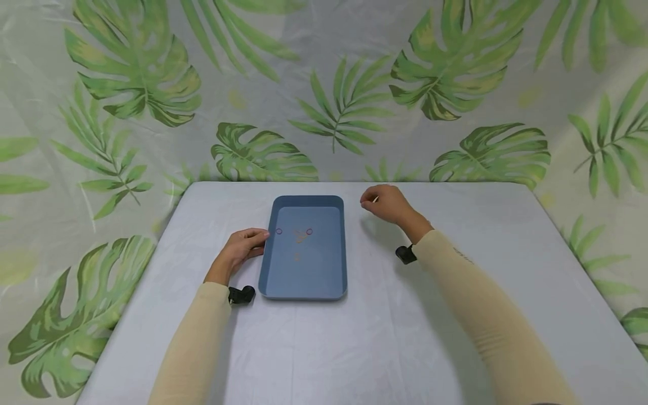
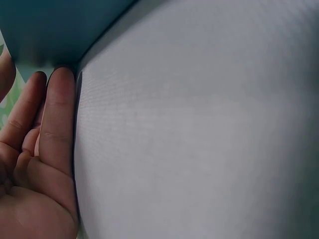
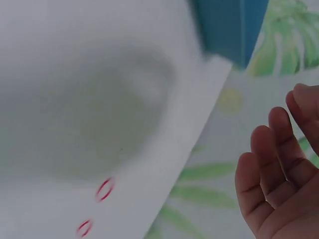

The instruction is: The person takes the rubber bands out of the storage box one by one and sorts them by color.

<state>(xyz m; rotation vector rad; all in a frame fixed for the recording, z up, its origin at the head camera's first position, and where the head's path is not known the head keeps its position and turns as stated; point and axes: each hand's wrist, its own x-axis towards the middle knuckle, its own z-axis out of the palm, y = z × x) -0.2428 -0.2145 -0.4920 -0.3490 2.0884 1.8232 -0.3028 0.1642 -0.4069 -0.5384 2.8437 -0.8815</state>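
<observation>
A blue rectangular tray [image 1: 306,275] lies on the table. My left hand [image 1: 244,247] holds its left wall, the thumb over the rim and the fingers against the outside. In the left wrist view these fingers [image 2: 57,114] press straight against the wall [image 2: 50,35]. Inside the tray are two small red loops [image 1: 309,232] and several thin tan ones [image 1: 301,239]. Raised right of the tray's far corner is my right hand [image 1: 388,203], thumb and index fingertips close together; I cannot tell whether they pinch anything. Two red loops [image 3: 104,189] also show in the right wrist view.
White cloth [image 1: 314,349] covers the table, whose far edge runs just behind the tray. A leaf-patterned curtain [image 1: 334,101] hangs behind and at the sides. Small dark cameras [image 1: 242,295] are strapped at both wrists.
</observation>
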